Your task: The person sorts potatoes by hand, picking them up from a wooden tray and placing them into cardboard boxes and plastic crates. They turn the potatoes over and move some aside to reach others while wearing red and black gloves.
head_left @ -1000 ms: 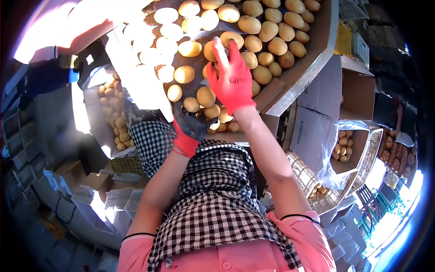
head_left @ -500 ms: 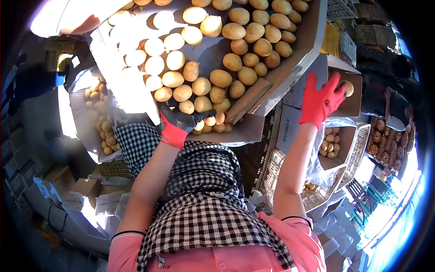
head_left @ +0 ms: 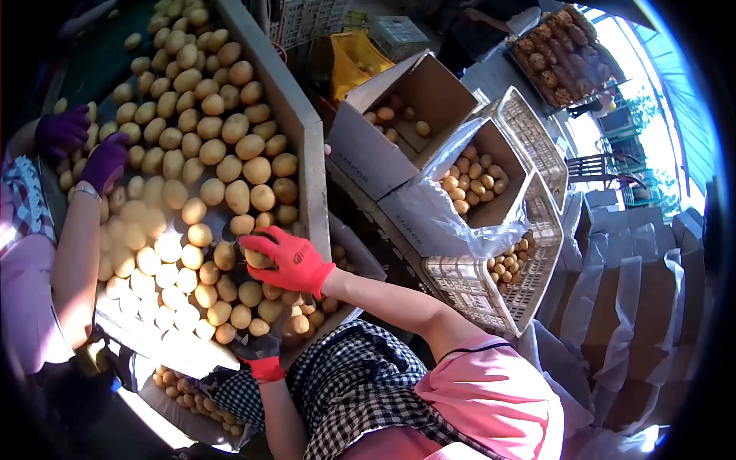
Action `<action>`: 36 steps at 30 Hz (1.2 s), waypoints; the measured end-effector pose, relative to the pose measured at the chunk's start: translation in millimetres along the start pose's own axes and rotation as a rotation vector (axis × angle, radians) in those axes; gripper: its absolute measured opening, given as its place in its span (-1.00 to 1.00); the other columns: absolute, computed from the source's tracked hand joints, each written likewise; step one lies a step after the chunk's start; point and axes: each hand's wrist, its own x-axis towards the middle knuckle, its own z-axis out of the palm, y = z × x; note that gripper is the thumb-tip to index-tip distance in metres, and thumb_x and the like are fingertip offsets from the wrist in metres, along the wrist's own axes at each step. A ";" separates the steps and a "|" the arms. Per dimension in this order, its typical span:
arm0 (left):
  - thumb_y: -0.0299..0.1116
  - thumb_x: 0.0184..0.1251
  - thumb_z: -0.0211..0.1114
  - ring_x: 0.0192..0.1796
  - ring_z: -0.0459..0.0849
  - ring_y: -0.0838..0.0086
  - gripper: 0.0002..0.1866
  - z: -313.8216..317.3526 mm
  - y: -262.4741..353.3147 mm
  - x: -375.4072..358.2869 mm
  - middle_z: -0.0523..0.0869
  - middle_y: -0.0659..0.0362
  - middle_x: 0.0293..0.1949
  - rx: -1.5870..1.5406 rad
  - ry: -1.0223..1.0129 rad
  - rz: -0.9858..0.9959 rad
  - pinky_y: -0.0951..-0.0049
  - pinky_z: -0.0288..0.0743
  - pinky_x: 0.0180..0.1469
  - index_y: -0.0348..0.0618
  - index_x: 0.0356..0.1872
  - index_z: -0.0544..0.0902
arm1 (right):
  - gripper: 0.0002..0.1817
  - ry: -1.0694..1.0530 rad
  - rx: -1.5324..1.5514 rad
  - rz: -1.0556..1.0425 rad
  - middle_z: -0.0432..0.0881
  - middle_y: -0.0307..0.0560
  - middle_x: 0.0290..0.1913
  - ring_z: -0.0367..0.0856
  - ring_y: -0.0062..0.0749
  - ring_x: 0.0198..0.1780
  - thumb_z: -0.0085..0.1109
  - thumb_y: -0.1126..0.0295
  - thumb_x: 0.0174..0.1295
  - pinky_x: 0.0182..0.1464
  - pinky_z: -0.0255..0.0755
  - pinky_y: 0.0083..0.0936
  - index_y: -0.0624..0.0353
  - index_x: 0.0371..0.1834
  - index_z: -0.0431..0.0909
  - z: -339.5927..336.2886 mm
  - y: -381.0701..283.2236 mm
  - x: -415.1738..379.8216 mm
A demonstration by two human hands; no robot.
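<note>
My right hand (head_left: pixel 290 262), in a red glove, is over the near part of the sorting table, its fingers curled round a yellow potato (head_left: pixel 257 259). Many more potatoes (head_left: pixel 236 195) cover the table inside its raised wooden rim (head_left: pixel 308 153). Lower down, my left hand (head_left: pixel 259 351), in a glove with a dark palm and red cuff, is at the table's near end. Its thumb and fingers look apart, close to the potatoes there, and shadow hides part of them. Beneath that end, a box (head_left: pixel 360 264) holds some potatoes.
To the right stand an open carton (head_left: pixel 376 157) with a few potatoes, a plastic-lined carton (head_left: pixel 429 222) and a white crate (head_left: pixel 479 295) with small potatoes. Another person's purple-gloved hands (head_left: pixel 105 162) work at the left. Stacked cartons (head_left: pixel 636 307) stand at far right.
My view has turned to the right. My right hand has come back from the open carton to the table, where it grips a potato. My left hand stays near the table's near end.
</note>
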 end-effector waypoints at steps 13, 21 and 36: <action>-0.21 0.43 0.29 0.22 0.61 0.47 -0.49 -10.0 119.6 31.7 0.56 0.05 0.30 0.284 -0.273 0.339 0.45 0.66 0.06 -0.30 0.27 0.47 | -0.37 0.615 -0.655 0.090 0.41 0.32 0.28 0.44 0.25 0.25 0.34 0.23 0.15 0.29 0.34 0.00 0.13 0.31 0.42 -150.4 20.8 -10.3; 0.03 0.52 0.01 0.30 0.50 0.24 -0.46 -3.8 32.1 -13.2 0.51 0.09 0.30 -1.398 0.276 -0.697 0.19 0.46 0.29 -0.10 0.33 0.42 | -0.12 -0.303 -0.405 0.183 -0.09 0.39 0.55 -0.14 0.60 0.51 0.21 -0.11 0.20 0.49 -0.13 0.29 0.00 0.55 0.17 83.1 -14.8 -63.6; -0.17 0.49 0.12 0.25 0.56 0.32 -0.66 2.3 25.4 -18.8 0.68 0.19 0.07 -1.197 0.566 -0.850 0.25 0.45 0.29 -0.04 0.17 0.55 | -0.02 -0.053 -0.635 0.224 -0.13 0.60 0.50 -0.18 0.60 0.50 0.09 -0.23 0.24 0.46 -0.16 0.31 0.11 0.58 0.00 134.9 2.4 -1.4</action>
